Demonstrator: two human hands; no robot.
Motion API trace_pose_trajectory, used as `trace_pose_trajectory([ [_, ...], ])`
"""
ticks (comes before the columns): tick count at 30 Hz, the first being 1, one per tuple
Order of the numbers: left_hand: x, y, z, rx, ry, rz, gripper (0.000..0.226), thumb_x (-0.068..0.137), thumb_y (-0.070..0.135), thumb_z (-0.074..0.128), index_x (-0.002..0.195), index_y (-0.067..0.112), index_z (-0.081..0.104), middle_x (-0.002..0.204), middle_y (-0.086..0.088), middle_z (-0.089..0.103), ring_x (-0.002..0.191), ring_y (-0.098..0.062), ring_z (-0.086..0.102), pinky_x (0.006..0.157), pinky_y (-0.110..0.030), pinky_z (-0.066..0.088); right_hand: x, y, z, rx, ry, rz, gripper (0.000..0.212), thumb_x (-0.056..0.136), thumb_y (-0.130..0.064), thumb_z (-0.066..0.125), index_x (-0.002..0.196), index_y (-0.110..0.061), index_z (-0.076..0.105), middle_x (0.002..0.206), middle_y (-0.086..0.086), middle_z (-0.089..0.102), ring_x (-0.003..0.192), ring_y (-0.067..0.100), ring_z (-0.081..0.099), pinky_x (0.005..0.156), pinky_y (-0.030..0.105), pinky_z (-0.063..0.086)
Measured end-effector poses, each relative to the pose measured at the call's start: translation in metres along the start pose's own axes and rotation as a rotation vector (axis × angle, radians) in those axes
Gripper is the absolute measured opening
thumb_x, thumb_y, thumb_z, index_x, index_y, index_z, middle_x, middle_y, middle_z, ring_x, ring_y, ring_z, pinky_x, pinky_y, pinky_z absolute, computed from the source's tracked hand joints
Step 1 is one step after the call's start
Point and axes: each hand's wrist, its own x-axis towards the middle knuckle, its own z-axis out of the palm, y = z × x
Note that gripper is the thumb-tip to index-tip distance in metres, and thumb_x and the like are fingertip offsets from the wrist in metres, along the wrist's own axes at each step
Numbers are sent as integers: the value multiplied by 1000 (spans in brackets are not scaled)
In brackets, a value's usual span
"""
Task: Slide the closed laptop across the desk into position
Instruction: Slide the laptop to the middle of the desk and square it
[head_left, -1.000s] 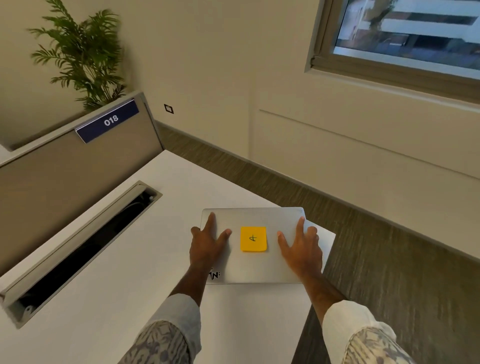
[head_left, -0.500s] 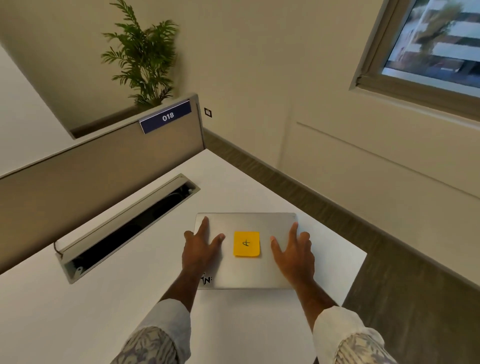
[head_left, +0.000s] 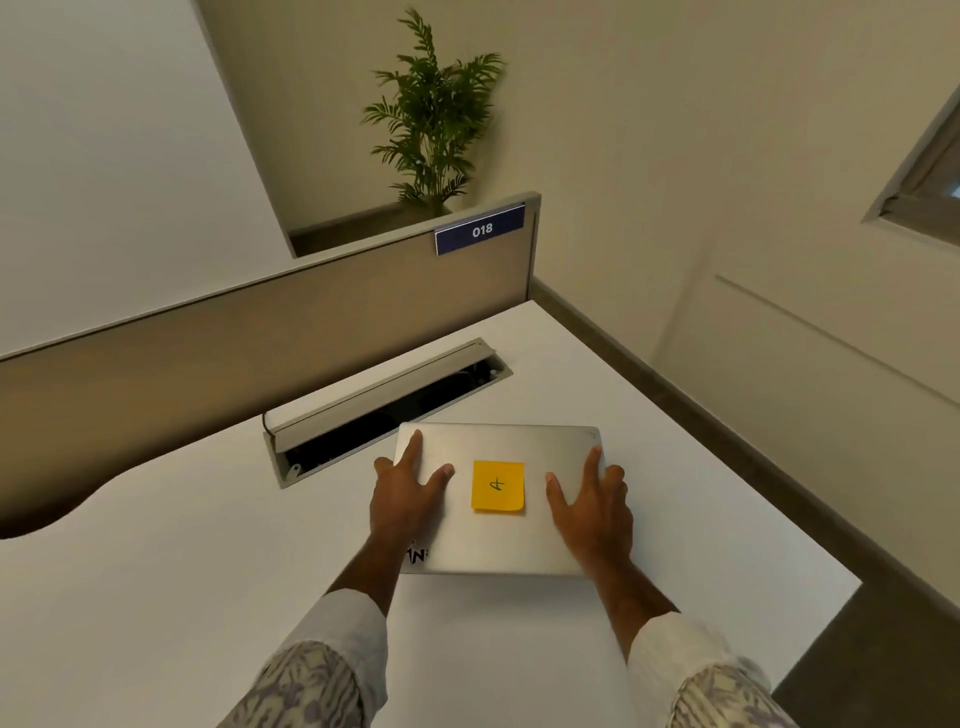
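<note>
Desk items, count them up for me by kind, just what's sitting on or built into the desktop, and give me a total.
Closed laptop: 1
Yellow sticky note on the laptop lid: 1
Cable tray with its flap raised, set into the desk: 1
Hands flat on the lid: 2, left hand and right hand
Total: 5

Plain beige walls (head_left: 649, 130) meet brown wood-look flooring (head_left: 831, 519). At twelve o'clock a green potted palm (head_left: 434, 119) stands behind a tan partition panel (head_left: 260, 343); a grey-framed window (head_left: 924, 176) sits at two o'clock.
</note>
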Motion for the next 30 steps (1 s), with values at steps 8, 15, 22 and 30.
trace_pose_trajectory([
  [8,-5,-64,-53,-40,89,-98,85,86,72,56,157,42,19,143,-15,38,125,-37,54,100,-48,49,-18,-70,29,2,-62,-114,90,87,-76,33,153,-19,12,133,15,41,112,28,55,82,43,60],
  [15,-15,-114,-94,-58,169,-176,84,86,71,57,157,41,22,133,-12,42,117,-35,59,97,-47,52,-36,-126,52,-1,-112,-204,89,88,-76,33,154,-19,13,136,15,41,112,27,55,82,39,60],
  [22,-29,-166,-126,-41,217,-262,84,87,71,55,157,42,20,132,-12,42,115,-33,60,96,-44,53,-65,-172,79,13,-155,-278,89,88,-76,33,154,-19,14,137,16,41,114,29,55,84,43,60],
  [30,-46,-218,-132,30,137,-293,85,90,70,50,159,41,10,139,-12,39,119,-32,57,96,-41,51,-100,-187,106,-29,-186,-292,90,87,-76,34,154,-20,14,139,15,42,114,27,55,85,40,60],
])
